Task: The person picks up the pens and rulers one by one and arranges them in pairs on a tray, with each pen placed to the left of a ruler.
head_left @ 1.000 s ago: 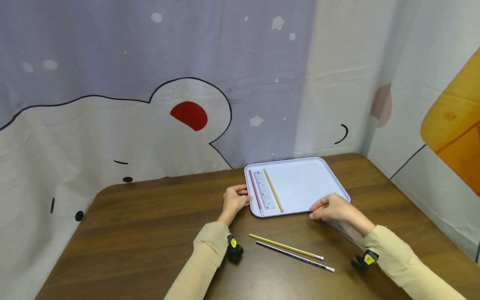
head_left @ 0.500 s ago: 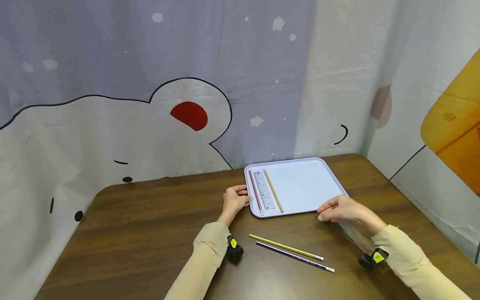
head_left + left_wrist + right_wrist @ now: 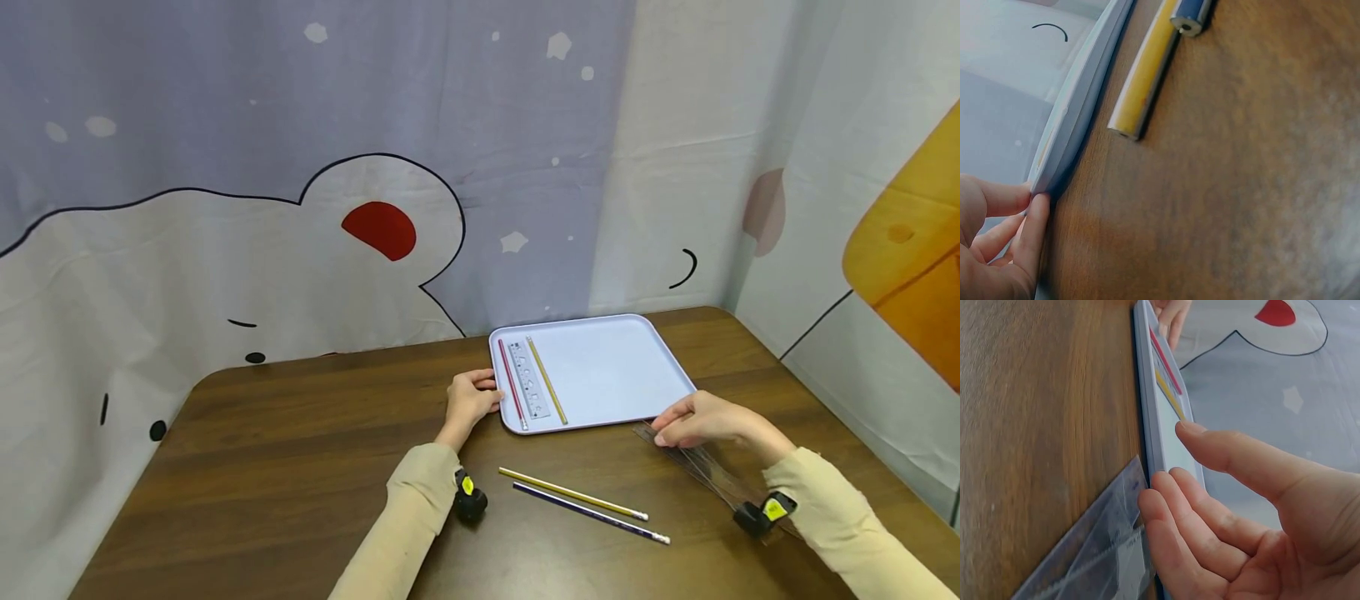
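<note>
The brown surface (image 3: 300, 467) carries a pale tray (image 3: 607, 375) near its far edge. The left hand (image 3: 468, 404) pinches the tray's left rim. The right hand (image 3: 701, 421), fingers fairly straight, presses a clear ruler (image 3: 697, 467) lying flat just beside the tray's near right corner. Two pencils (image 3: 581, 502) lie between the arms.
</note>
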{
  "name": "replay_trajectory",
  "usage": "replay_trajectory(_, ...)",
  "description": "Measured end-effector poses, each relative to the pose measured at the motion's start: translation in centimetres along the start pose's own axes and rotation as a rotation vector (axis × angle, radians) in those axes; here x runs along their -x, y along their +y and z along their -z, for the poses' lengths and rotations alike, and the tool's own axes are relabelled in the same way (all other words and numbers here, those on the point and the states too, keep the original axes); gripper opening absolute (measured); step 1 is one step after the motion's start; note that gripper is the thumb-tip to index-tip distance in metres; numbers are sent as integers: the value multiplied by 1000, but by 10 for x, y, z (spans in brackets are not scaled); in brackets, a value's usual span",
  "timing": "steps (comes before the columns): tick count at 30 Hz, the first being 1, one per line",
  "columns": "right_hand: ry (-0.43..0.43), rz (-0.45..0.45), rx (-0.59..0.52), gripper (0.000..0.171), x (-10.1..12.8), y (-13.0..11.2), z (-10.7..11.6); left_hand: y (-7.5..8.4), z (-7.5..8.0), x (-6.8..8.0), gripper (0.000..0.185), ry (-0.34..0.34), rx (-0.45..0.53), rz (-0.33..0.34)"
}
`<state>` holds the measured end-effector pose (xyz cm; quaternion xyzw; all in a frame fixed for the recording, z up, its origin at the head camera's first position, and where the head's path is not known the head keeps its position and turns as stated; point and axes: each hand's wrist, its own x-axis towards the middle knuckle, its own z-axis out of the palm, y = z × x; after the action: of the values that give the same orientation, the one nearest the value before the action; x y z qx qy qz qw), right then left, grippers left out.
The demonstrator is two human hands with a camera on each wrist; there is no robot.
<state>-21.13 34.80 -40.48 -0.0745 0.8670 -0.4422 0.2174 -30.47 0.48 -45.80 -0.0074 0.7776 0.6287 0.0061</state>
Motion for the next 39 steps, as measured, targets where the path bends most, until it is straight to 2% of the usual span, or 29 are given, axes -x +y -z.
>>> replay_trajectory(17,-21,-18,-22,46,18,17,13,-2,-2,-2,43,1,-6,-2)
replay_trajectory(31,5,-46,15,44,34,33,19,1,-2,-2,42,5,-9,9)
replay_trajectory(39,13,-40,35,41,41,35,20,1,-1,-1,43,6,9,-11)
